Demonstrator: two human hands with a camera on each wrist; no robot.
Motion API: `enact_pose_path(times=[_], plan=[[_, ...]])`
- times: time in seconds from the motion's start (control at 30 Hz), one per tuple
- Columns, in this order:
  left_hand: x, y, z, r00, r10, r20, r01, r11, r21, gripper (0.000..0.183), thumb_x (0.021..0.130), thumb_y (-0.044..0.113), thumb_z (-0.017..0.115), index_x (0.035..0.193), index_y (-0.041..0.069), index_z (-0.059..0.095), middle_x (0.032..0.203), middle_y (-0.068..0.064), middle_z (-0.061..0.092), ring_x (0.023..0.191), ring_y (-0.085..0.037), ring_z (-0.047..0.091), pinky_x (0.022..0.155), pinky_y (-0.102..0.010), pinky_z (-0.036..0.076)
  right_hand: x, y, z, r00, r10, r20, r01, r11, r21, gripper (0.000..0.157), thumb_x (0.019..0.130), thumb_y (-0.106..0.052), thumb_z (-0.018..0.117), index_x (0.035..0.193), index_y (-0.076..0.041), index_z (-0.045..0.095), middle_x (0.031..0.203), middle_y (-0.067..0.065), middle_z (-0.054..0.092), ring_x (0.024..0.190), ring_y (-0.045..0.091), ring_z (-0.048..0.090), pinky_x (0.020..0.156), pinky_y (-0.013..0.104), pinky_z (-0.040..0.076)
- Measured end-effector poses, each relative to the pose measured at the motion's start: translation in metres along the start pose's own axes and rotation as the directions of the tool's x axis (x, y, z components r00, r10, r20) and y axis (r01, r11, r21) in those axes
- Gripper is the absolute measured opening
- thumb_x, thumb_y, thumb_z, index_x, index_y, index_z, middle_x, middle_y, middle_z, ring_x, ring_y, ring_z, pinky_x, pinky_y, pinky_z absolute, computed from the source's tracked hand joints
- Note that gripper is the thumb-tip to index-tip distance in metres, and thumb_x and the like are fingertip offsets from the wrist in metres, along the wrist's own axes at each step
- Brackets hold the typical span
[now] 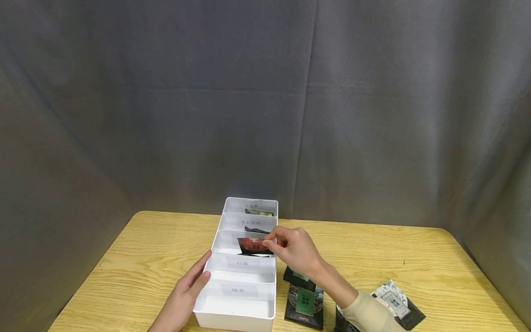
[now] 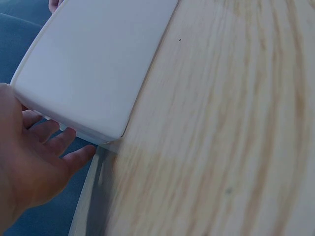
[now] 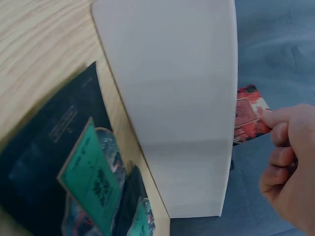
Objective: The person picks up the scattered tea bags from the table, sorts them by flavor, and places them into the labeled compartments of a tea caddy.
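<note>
A long white divided box [image 1: 234, 306] runs away from me, its dividers bearing printed labels. My right hand [image 1: 296, 249] pinches a red and black tea packet [image 1: 253, 245] between thumb and fingertips, over the middle compartment. In the right wrist view this red packet [image 3: 248, 115] shows partly beyond the box rim, its lower part hidden by the wall. My left hand [image 1: 184, 290] rests against the box's left side, thumb and forefinger spread along the edge. In the left wrist view, the fingers of that hand [image 2: 37, 160] lie loosely along the rim.
Dark packets with green labels [image 1: 304, 302] lie right of the box. Farther right is a white-and-black packet [image 1: 396, 304], with another dark packet [image 1: 344, 323] partly under my sleeve. A greenish packet [image 1: 259, 212] and a dark packet [image 1: 256, 230] sit in the far compartments. A grey curtain [image 1: 265, 115] hangs behind.
</note>
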State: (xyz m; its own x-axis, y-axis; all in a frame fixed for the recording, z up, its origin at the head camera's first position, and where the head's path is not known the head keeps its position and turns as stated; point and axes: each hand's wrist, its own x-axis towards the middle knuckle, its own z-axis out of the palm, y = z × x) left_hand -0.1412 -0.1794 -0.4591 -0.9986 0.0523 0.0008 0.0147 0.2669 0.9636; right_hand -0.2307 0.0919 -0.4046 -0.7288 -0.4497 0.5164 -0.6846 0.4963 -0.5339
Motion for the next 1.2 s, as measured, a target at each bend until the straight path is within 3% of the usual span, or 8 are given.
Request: enact_pose_path(times=[0.33, 0.6, 1.0, 1.2], plan=[[0.000, 0.000, 0.001, 1.000, -0.003, 0.000, 0.003, 1.000, -0.008, 0.050, 0.108, 0.026, 0.041, 0.157, 0.020, 0.031, 0.164, -0.013, 0.025, 0.149, -0.031, 0.025, 0.120, -0.053, 0.026, -0.012, 0.013, 0.005, 0.989, 0.052, 0.136, -0.043, 0.997, -0.071, 0.007, 0.092, -0.024, 0.071, 0.089, -0.021, 0.077, 0.052, -0.018, 0.040, 0.046, -0.007, 0.027, 0.046, 0.013, 0.023], [0.001, 0.000, 0.000, 1.000, -0.002, 0.010, 0.002, 1.000, -0.016, 0.051, 0.108, 0.029, 0.042, 0.157, 0.020, 0.031, 0.164, -0.013, 0.023, 0.150, -0.030, 0.023, 0.120, -0.053, 0.024, -0.016, 0.018, 0.005, 0.979, 0.061, 0.197, -0.043, 0.995, -0.094, 0.013, 0.094, -0.025, 0.068, 0.096, -0.020, 0.079, 0.050, -0.019, 0.037, 0.045, -0.006, 0.025, 0.046, 0.013, 0.021], [0.001, -0.001, 0.000, 1.000, -0.009, 0.008, 0.009, 1.000, -0.001, 0.051, 0.108, 0.033, 0.042, 0.157, 0.022, 0.031, 0.164, -0.013, 0.023, 0.149, -0.032, 0.023, 0.120, -0.054, 0.025, -0.023, 0.025, -0.011, 0.984, 0.058, 0.166, -0.040, 0.993, -0.107, 0.015, 0.095, -0.030, 0.068, 0.099, -0.019, 0.078, 0.051, -0.018, 0.031, 0.047, -0.006, 0.020, 0.047, 0.014, 0.018], [0.001, -0.001, 0.000, 1.000, -0.008, 0.012, 0.008, 1.000, 0.009, 0.051, 0.108, 0.031, 0.041, 0.157, 0.023, 0.030, 0.164, -0.013, 0.022, 0.150, -0.032, 0.023, 0.119, -0.053, 0.023, -0.033, 0.031, -0.024, 0.979, 0.100, 0.175, -0.084, 0.991, -0.101, 0.015, 0.096, -0.031, 0.066, 0.100, -0.021, 0.077, 0.050, -0.018, 0.033, 0.045, -0.006, 0.021, 0.046, 0.014, 0.020]])
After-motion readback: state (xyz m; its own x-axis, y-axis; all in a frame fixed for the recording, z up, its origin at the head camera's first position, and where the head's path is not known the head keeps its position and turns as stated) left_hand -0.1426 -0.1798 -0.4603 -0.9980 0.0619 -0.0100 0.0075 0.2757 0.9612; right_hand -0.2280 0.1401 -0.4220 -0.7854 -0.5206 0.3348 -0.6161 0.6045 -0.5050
